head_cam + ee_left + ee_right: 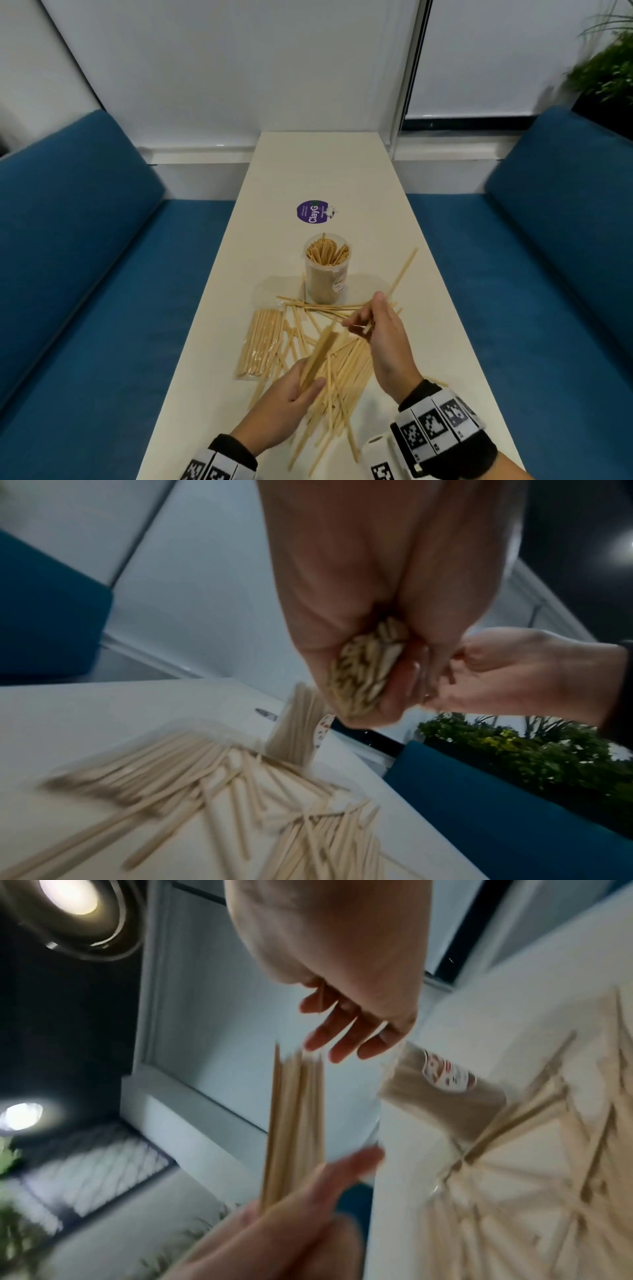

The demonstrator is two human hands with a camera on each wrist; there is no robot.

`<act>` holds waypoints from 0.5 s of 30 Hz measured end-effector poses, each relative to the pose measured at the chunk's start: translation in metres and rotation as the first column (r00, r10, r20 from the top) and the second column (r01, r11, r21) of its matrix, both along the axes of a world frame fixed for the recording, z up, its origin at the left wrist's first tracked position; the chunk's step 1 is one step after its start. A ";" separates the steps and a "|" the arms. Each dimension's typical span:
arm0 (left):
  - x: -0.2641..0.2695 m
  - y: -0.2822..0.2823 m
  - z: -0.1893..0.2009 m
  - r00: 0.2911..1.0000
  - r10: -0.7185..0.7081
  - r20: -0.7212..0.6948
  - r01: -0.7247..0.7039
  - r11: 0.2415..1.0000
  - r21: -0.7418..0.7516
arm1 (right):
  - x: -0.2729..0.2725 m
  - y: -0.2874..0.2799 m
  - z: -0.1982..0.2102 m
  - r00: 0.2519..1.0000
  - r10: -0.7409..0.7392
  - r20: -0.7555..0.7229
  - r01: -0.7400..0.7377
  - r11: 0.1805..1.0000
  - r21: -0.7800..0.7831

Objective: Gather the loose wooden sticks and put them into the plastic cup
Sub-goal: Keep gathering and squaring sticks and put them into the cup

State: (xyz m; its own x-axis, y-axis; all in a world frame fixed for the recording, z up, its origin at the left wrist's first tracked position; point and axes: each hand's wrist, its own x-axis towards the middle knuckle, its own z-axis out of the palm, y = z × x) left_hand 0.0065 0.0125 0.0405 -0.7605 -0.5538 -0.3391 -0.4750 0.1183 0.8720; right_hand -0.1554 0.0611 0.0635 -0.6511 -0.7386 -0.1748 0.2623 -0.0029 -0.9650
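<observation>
The clear plastic cup (pixel 327 274) stands upright mid-table, packed with sticks; it also shows in the right wrist view as the cup (pixel 445 1091). Loose wooden sticks (pixel 346 377) lie scattered in front of it. My left hand (pixel 308 380) grips a bundle of sticks (pixel 322 353) held slanting above the pile; the left wrist view shows the bundle's ends (pixel 366 666) inside the fist. My right hand (pixel 366 318), just right of the bundle's top, pinches a single long stick (pixel 404 274) that points up and to the right.
A clear packet of sticks (pixel 260 342) lies left of the pile. A round purple sticker (pixel 311 212) lies behind the cup. The narrow white table (pixel 325 164) runs between two blue sofas (pixel 85 257), and a plant (pixel 606 72) stands at far right.
</observation>
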 end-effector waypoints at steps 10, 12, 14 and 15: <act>-0.008 -0.010 -0.013 0.893 0.443 -0.077 -0.412 0.875 0.253 | 0.048 0.007 -0.025 0.528 0.794 -0.301 -0.578 0.596 0.558; -0.007 -0.008 -0.022 0.871 0.491 -0.031 -0.465 0.842 0.275 | 0.051 0.007 -0.029 0.544 0.802 -0.245 -0.600 0.577 0.554; -0.006 -0.006 -0.027 0.850 0.527 0.002 -0.505 0.813 0.290 | 0.052 0.009 -0.036 0.569 0.805 -0.168 -0.614 0.552 0.564; -0.005 -0.006 -0.029 0.839 0.544 0.014 -0.524 0.801 0.288 | 0.052 0.011 -0.040 0.584 0.800 -0.137 -0.607 0.542 0.581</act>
State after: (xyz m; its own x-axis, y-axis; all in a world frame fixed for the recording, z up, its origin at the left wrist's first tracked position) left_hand 0.0020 0.0066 0.0117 -0.3968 -0.7730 -0.4949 -0.3337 -0.3808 0.8623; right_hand -0.1032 0.0717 0.0236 -0.0260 -0.8770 -0.4797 -0.3658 0.4550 -0.8119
